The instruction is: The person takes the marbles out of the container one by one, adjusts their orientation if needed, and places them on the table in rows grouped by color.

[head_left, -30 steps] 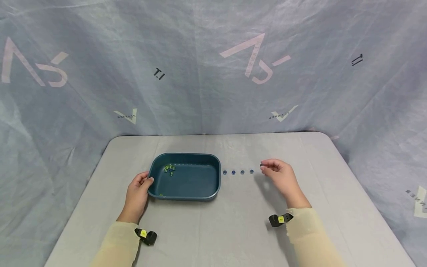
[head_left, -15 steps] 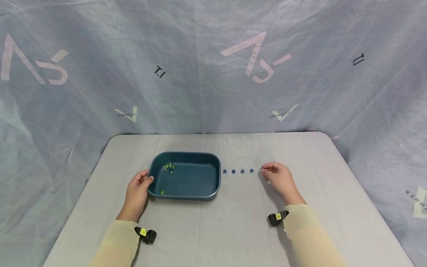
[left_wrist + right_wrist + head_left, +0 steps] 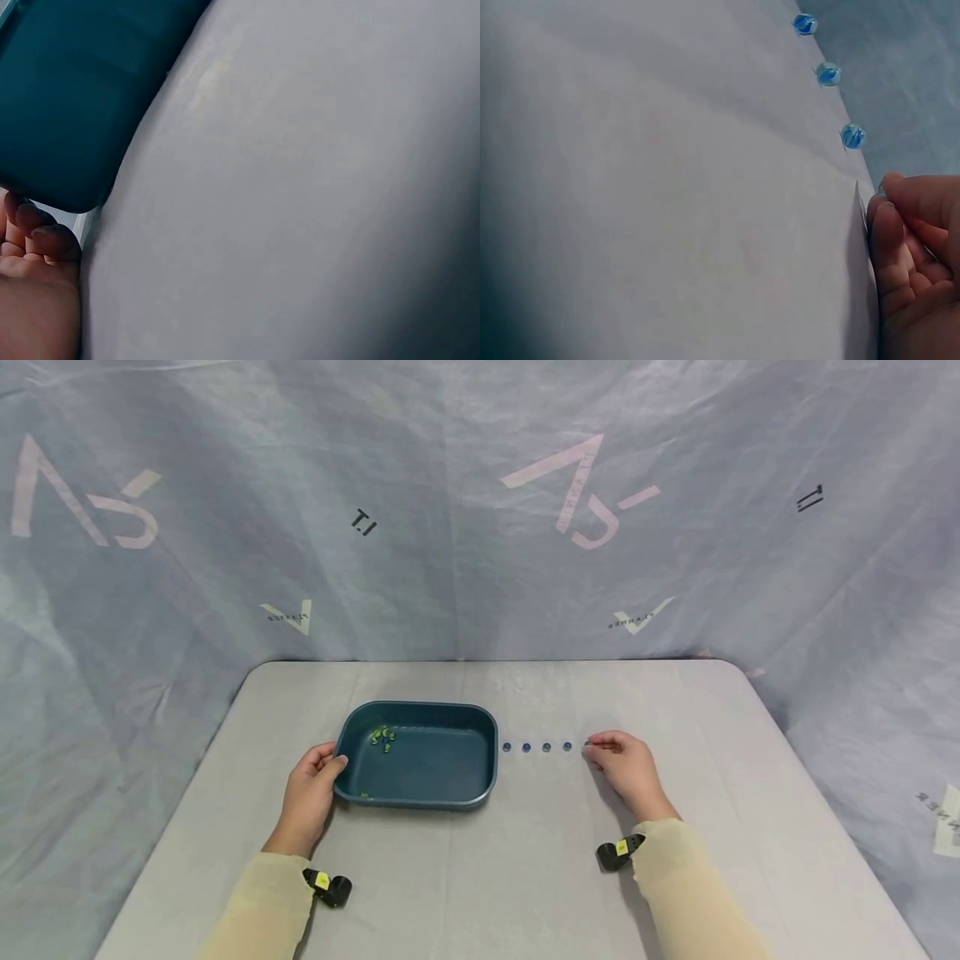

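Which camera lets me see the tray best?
The head view. It looks down on the tray, showing its inside and nearly all its rim, with the left hand holding one end. The left wrist view shows just part of its outside, cut off by the picture's edge. The right wrist view doesn't show it.

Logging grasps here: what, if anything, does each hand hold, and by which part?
The left hand holds the teal tray by its left-end rim. The right hand pinches a small marble, mostly hidden, so the exact spot is unclear.
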Demonstrator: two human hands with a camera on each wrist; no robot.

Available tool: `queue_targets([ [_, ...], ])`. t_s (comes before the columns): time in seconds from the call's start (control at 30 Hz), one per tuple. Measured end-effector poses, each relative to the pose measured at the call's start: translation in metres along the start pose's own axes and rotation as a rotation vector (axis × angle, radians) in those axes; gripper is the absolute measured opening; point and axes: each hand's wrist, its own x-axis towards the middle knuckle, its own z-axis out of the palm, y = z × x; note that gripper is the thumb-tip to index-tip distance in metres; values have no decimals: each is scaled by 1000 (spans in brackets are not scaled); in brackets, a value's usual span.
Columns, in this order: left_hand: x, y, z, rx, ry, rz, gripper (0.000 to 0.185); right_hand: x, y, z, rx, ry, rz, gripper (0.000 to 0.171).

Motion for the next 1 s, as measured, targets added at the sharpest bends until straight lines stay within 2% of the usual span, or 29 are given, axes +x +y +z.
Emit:
queue_targets([
  [0.3,3,-5,0,-5,1,-2,35,-1,-5,3,-60,8,20,22],
  [1.0,2,-2,-1,-15,-3,2,35,2,-13,8,-230,54,10,17],
])
